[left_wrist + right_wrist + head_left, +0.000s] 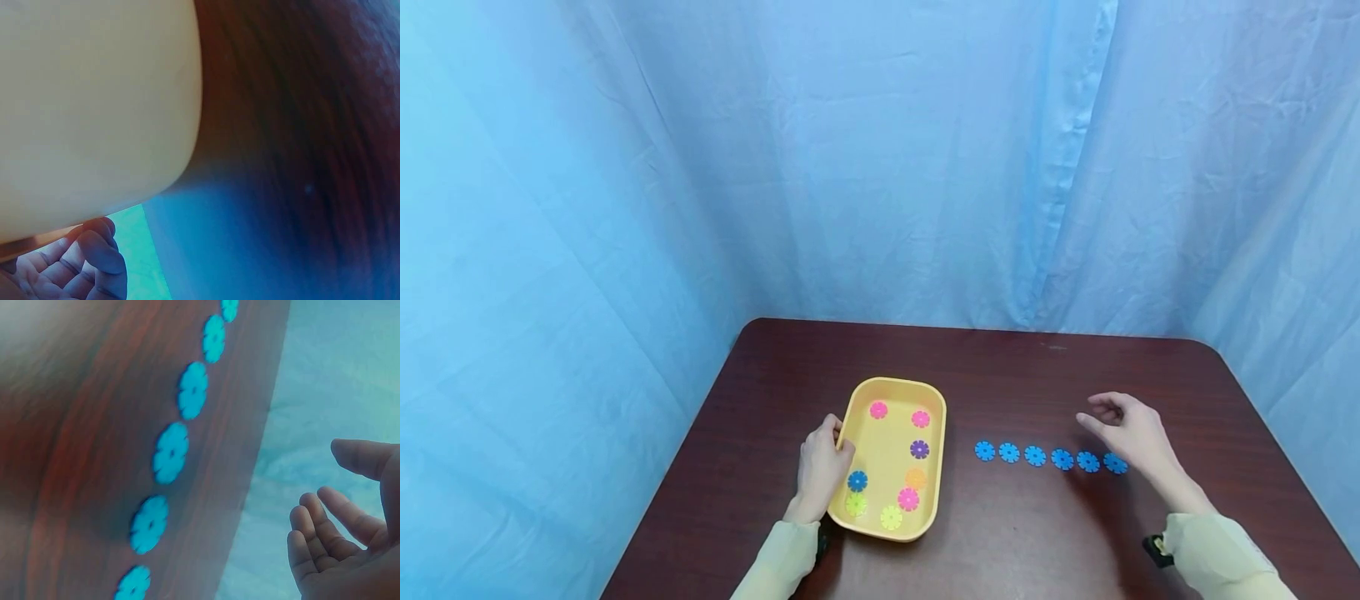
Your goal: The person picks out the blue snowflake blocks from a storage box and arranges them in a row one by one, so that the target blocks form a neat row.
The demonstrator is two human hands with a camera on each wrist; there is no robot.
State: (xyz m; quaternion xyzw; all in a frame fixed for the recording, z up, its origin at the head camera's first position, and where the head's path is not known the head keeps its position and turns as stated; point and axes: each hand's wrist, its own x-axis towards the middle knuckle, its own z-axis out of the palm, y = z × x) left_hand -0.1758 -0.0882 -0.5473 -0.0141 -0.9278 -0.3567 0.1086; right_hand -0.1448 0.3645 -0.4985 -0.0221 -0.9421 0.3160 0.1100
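My left hand (pixel 823 467) grips the left rim of a yellow tray (pixel 887 383), thumb on the inner side and fingers outside. The tray's pale outer wall (pixel 100 112) fills much of the left wrist view. Inside it lie several notched flower discs: three pink, a purple one (pixel 919 449), an orange one (pixel 915 477), a blue one (pixel 857 481) and two yellow-green ones. My right hand (pixel 1138 433) hovers above the right end of a row of several blue flower discs (pixel 1035 456). Its fingers are loosely bent, thumb apart, holding nothing.
The dark brown table (pixel 1015 533) has rounded far corners. Light blue curtains (pixel 887 167) hang behind it and on both sides. A dark strap with a small device (pixel 1159 550) sits at the right wrist.
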